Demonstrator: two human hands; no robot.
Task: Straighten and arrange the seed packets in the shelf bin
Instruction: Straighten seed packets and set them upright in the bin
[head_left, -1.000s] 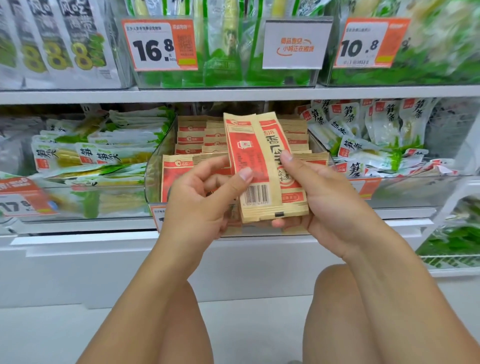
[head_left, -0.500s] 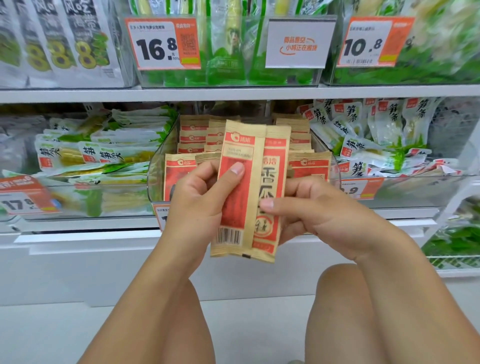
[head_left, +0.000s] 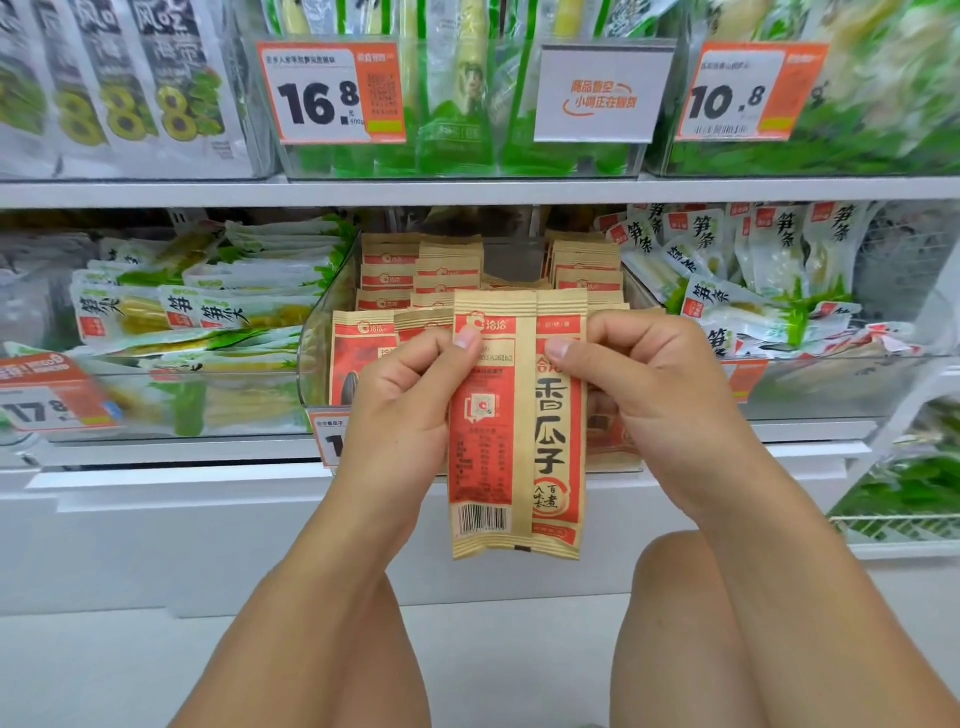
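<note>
Held pkts (head_left: 519, 426) before bin (head_left: 322, 338)

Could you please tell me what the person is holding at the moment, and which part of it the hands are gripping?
Seed packets, upright: the left hand and right hand each pinch an upper side edge.

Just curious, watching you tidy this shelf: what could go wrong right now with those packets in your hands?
The held packets are pinched only near their tops by the left hand and right hand, so one might slip out. Pushing them into the clear bin could also knock over the upright rows behind.
</note>
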